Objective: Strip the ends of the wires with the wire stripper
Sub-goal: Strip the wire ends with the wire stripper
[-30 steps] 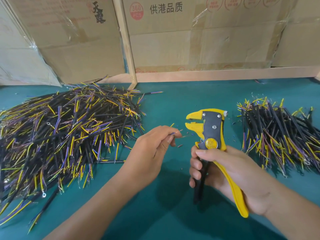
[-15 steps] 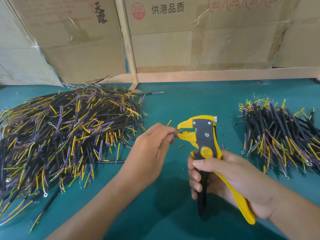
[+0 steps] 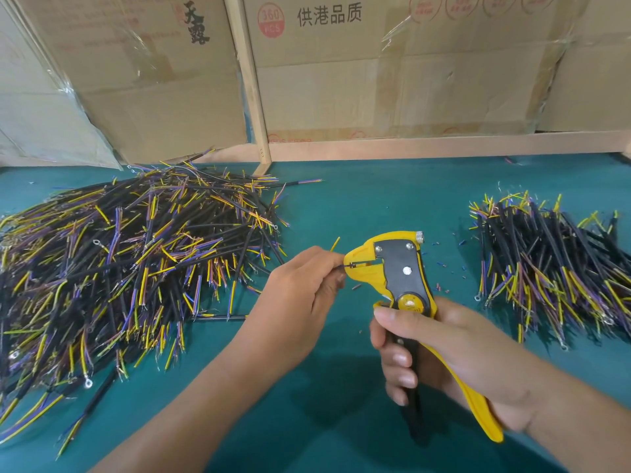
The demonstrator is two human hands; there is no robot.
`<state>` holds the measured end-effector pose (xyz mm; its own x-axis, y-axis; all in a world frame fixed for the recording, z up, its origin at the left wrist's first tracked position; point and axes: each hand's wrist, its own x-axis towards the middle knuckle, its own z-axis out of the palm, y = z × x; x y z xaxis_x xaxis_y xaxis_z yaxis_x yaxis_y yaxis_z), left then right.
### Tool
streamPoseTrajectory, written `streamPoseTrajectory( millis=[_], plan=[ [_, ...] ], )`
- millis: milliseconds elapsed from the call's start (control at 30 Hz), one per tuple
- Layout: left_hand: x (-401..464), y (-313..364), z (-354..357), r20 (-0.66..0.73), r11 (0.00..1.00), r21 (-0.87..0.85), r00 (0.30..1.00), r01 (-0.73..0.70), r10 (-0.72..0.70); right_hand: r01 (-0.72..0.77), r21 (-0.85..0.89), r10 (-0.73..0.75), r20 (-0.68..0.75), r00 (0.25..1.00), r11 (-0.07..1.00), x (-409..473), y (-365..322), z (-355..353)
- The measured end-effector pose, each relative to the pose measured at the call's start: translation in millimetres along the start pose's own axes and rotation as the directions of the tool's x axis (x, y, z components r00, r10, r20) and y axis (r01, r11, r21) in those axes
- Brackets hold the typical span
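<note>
the wire end [image 3: 353,265] sits in the mouth of the wire stripper [image 3: 399,271], a thin dark strand running straight in from my fingertips, with a loose yellow strand [image 3: 336,243] of the same cable sticking up just left of the stripper's nose. my left hand [image 3: 300,302] pinches that cable right at the stripper's mouth, thumb and forefinger closed on it, nearly touching the yellow head. my right hand [image 3: 454,356] is wrapped round both handles below the head, thumb laid across the top near the round yellow dial, fingers curled on the black handle; the jaws look close to shut on the strand, though i can't tell how hard i'm squeezing.

what worries me: my pinch is so near the mouth that a finger could get nipped, and if i hold too loosely the whole strand will slide out with its insulation on. if it sits crooked, the blades may nick or cut the copper.

left of the stripper lies the big heap of wires [image 3: 129,268], right of it the smaller pile [image 3: 553,264], and small bits of insulation [image 3: 440,266] dot the green table [image 3: 358,199] round the head. behind stand cardboard boxes [image 3: 375,63].
</note>
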<state>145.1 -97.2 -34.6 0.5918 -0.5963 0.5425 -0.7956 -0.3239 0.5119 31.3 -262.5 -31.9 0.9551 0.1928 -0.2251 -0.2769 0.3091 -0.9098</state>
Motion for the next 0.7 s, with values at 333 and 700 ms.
streamPoseTrajectory(
  millis=[333,700],
  plan=[
    [0.8,-1.8,1.5,0.009,0.999,0.041,1.0,0.009,-0.009,-0.03,-0.037,0.026,-0.103,0.994,0.999,-3.4,-3.6,0.0],
    [-2.0,-4.4,2.8,0.046,0.999,0.016,0.998,0.036,-0.036,-0.066,-0.04,0.06,-0.144,0.988,0.997,-5.6,-9.0,2.1]
  ],
)
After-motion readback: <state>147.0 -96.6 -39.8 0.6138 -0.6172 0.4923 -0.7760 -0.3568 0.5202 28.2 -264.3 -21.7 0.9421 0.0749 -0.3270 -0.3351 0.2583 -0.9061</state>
